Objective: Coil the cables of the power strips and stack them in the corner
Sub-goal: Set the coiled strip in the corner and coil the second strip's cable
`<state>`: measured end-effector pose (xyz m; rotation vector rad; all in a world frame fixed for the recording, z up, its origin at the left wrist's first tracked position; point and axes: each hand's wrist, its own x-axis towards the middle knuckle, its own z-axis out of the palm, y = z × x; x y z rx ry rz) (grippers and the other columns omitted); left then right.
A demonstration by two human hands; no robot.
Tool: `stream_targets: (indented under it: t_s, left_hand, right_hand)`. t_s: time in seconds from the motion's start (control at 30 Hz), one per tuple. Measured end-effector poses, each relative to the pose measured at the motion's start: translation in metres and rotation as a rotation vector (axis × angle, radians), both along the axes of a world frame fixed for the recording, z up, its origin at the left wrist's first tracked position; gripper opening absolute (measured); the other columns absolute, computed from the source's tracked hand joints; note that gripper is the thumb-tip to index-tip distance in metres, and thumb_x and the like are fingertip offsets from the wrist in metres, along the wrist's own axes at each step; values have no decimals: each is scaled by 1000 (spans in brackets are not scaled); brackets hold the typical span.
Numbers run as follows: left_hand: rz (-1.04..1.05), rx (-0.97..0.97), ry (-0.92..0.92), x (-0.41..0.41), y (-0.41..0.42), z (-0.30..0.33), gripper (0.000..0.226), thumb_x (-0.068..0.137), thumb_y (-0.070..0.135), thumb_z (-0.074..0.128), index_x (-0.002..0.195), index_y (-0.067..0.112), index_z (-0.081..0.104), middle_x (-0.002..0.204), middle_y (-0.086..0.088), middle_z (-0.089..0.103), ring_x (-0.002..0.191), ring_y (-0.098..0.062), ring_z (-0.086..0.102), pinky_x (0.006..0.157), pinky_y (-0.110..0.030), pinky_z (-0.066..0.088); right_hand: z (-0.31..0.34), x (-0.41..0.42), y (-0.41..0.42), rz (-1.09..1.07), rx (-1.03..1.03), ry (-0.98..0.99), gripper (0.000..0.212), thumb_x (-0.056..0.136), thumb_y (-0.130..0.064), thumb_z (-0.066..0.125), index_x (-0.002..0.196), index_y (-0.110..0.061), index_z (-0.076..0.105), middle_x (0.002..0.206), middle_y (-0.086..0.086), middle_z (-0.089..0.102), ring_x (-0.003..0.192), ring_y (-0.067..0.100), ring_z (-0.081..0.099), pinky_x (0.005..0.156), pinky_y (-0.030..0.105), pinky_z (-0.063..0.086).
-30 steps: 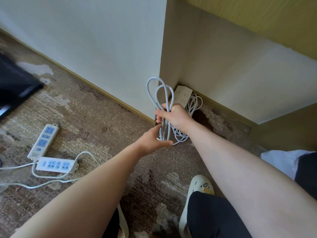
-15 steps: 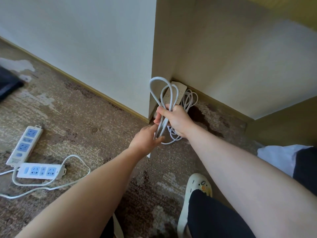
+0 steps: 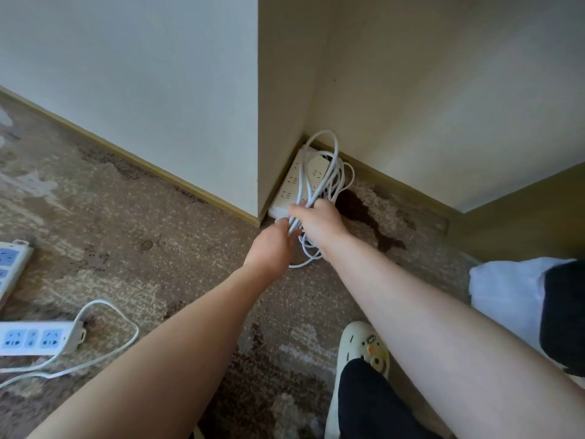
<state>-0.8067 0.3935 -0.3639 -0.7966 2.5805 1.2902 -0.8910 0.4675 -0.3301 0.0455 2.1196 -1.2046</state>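
coiled cable (image 3: pixel 319 172) gripped by both hands.

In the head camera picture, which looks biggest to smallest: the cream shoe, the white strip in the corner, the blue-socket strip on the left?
1. Cream shoe, though nearness to the camera inflates it.
2 and 3. White strip in the corner and blue-socket strip: they look alike, and each is partly hidden or cut off, so unranked.

Daylight is falling on pale walls (image 3: pixel 142 74) meeting at a jutting corner, an olive skirting board (image 3: pixel 177 182) is running along them, and worn, stained brown carpet (image 3: pixel 142 248) is covering the floor.
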Motion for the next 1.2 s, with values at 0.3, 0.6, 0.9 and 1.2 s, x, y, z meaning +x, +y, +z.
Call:
stream_targets:
  t_s: [0.3, 0.6, 0.9, 1.2]
  left_hand:
    - [-210, 45, 55, 4, -21, -40, 44, 82, 43, 71, 120, 24, 59, 104, 8, 61, 90, -15, 58, 72, -30, 45]
    - [-412, -350, -177, -71, -17, -81, 65, 95, 12, 47, 148, 42, 24, 161, 5, 10, 144, -31, 20, 109, -49, 35]
    - [-717, -916, -270, -105, -9, -119, 76, 92, 33, 56, 152, 37, 10, 160, -1, -19, 146, -34, -15, 118, -53, 5]
    - [-694, -775, -195, -119, -37, -117, 62, 98, 14, 40, 150, 39, 19, 160, 4, -19, 146, -29, -18, 118, -45, 3]
  right_hand:
    - [-42, -48, 13, -284, -156, -88, 22, 106, -22, 45, 93, -9, 56, 53, 0, 59, 51, 16, 65, 63, 33, 56]
    - [-113, -58, 59, -392, -59, 92, 18, 106, -27, 43, 101, -11, 50, 70, 1, 44, 52, 15, 44, 51, 32, 41]
    - [-157, -73, 81, -205, 224, 283, 8, 106, -26, 40, 108, -18, 42, 91, 5, 58, 89, 34, 67, 78, 48, 59]
    - [-174, -121, 62, 32, 437, 345, 36, 106, -20, 39, 139, -5, 40, 95, 7, 59, 60, 12, 47, 46, 26, 34]
